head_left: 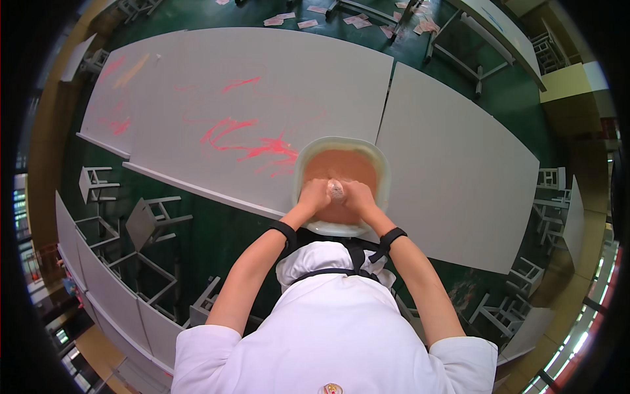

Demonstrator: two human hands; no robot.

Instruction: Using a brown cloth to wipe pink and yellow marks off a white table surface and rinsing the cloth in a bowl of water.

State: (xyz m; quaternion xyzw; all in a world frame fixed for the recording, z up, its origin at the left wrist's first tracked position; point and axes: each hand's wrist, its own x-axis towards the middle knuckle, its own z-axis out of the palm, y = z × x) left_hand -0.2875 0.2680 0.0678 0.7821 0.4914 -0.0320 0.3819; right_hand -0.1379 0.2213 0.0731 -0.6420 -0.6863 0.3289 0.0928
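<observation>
A white plastic basin stands at the table's near edge, right in front of me. Murky orange-pink water fills much of it. My left hand and my right hand are close together over the basin, both with fingers curled around a pale, wet, bunched-up thing. It looks like a soaked cloth or sponge, but the hands cover most of it. Whether the hands' lower sides touch the water is hard to tell. Pinkish-red smears mark the tabletop left of the basin.
Grey-white tables stand joined, with a dark seam beyond the basin. Fainter red and orange streaks lie at the far left. Sheets of paper are scattered on the green floor. Stools and more tables stand around.
</observation>
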